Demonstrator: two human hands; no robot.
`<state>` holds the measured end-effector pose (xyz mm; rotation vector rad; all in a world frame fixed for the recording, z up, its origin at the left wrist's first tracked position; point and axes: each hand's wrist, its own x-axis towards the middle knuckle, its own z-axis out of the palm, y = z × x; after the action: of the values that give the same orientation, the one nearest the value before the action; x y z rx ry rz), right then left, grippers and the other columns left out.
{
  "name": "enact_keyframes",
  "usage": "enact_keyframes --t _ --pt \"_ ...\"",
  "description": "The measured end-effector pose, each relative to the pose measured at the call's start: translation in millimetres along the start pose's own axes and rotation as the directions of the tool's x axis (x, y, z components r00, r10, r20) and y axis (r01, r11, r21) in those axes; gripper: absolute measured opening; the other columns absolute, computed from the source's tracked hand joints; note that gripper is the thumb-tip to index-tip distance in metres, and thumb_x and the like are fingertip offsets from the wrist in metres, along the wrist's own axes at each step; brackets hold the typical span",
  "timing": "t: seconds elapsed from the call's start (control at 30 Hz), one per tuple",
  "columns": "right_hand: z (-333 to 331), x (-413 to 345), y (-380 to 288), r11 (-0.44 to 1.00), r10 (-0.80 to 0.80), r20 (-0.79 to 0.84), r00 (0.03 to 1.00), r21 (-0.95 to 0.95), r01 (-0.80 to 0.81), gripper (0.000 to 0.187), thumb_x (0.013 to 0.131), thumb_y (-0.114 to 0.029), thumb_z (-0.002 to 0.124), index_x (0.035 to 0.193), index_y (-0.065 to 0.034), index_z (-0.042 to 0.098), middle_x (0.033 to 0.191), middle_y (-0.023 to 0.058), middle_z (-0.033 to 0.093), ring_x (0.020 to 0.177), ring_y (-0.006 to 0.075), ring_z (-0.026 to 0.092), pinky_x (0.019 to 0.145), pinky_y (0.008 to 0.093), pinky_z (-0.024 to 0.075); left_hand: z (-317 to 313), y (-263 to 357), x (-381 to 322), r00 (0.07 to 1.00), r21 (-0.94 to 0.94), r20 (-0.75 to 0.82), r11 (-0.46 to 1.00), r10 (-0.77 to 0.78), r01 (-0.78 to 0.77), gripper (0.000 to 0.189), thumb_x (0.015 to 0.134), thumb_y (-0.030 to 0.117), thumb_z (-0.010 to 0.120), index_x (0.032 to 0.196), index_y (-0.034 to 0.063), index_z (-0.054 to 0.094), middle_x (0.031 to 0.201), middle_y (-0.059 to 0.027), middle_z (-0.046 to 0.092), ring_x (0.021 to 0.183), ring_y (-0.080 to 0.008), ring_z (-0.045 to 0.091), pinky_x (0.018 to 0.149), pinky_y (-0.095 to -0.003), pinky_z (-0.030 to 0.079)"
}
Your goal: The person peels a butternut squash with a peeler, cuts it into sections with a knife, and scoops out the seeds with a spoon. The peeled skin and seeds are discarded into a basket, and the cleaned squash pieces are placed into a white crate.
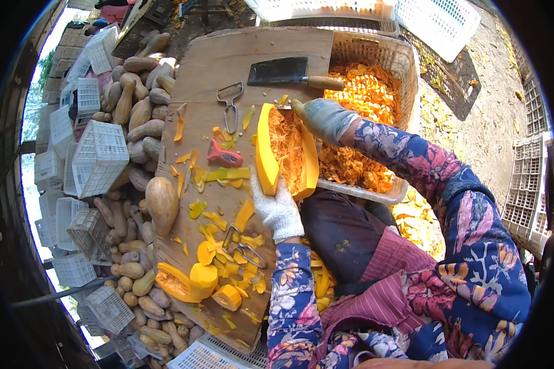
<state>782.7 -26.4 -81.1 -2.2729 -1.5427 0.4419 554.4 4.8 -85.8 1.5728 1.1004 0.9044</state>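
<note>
A peeled, cut-open pumpkin piece point(309, 161) lies over the right edge of the wooden board, its hollow full of stringy orange pulp point(285, 143). My gloved left hand point(277, 207) grips its near end. At the far end, my gloved right hand point(321, 119) is closed around a metal tool point(284, 107); only a bright sliver of it shows by the thumb, so its kind is unclear. Left of the pumpkin, a red-handled peeler point(225, 154) rests among peelings. Farther off are a metal peeler point(231, 106) and a cleaver point(279, 71) with a wooden handle.
A plastic crate point(408, 87) of orange pulp stands right of the board point(203, 55). Peeled pumpkin chunks point(203, 279), another metal peeler point(244, 249) and an unpeeled pumpkin point(161, 205) occupy the board's left and near parts. Beyond are heaped pumpkins point(141, 113) and white crates point(101, 157).
</note>
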Motion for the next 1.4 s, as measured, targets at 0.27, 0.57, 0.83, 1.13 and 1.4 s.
enact_keyframes --t 0.27,0.57,0.83,1.13,1.4 --pt "4.0 -7.8 -3.2 1.000 -0.024 -0.032 0.999 -0.016 0.024 0.038 0.100 -0.008 0.048 0.136 0.0051 0.045 0.083 0.0217 0.069 0.082 0.0397 0.071 0.066 0.0486 0.0548 1.7 -5.8 -1.6 0.998 0.049 -0.020 0.997 0.059 -0.058 0.065 0.088 0.000 0.072 0.147 -0.0024 0.046 0.132 -0.0225 0.063 0.115 -0.0281 0.064 0.101 -0.0367 0.050" --pt "13.3 -32.6 -21.2 0.994 -0.110 0.004 0.994 0.015 0.110 0.047 0.095 -0.007 0.050 0.136 0.0135 0.040 0.081 0.0213 0.069 0.080 0.0395 0.071 0.065 0.0485 0.0543 8.2 -16.2 -0.4 0.992 0.142 -0.064 0.985 0.113 -0.103 0.065 0.086 0.001 0.074 0.145 -0.0029 0.048 0.131 -0.0237 0.064 0.114 -0.0310 0.066 0.100 -0.0375 0.050" --pt "-9.6 -9.6 -11.5 0.992 0.002 -0.059 0.998 0.126 0.006 0.030 0.101 -0.009 0.042 0.128 0.0040 0.051 0.091 0.0273 0.068 0.090 0.0440 0.069 0.073 0.0504 0.0547 6.8 -8.8 -3.5 0.998 0.023 -0.053 1.000 0.019 -0.018 0.065 0.087 0.002 0.074 0.146 -0.0012 0.048 0.132 -0.0233 0.064 0.114 -0.0304 0.066 0.099 -0.0377 0.051" --pt "7.2 -14.5 -34.8 0.955 0.022 0.023 0.999 0.296 -0.028 0.032 0.096 -0.007 0.049 0.126 0.0028 0.054 0.098 0.0291 0.069 0.099 0.0448 0.068 0.082 0.0504 0.0532 8.7 -4.9 -5.5 0.997 0.076 -0.083 0.997 -0.008 0.014 0.063 0.088 0.006 0.074 0.146 -0.0002 0.049 0.127 -0.0240 0.066 0.108 -0.0308 0.068 0.094 -0.0388 0.054" --pt "-5.3 -59.1 -25.1 0.980 -0.182 0.095 0.979 0.102 0.173 0.034 0.098 -0.010 0.049 0.131 -0.0003 0.050 0.089 0.0274 0.068 0.091 0.0443 0.070 0.074 0.0522 0.0541 10.7 -5.4 -4.2 0.980 0.312 -0.103 0.941 0.171 -0.132 0.065 0.086 0.009 0.077 0.145 0.0018 0.051 0.123 -0.0260 0.067 0.107 -0.0358 0.069 0.093 -0.0398 0.054"
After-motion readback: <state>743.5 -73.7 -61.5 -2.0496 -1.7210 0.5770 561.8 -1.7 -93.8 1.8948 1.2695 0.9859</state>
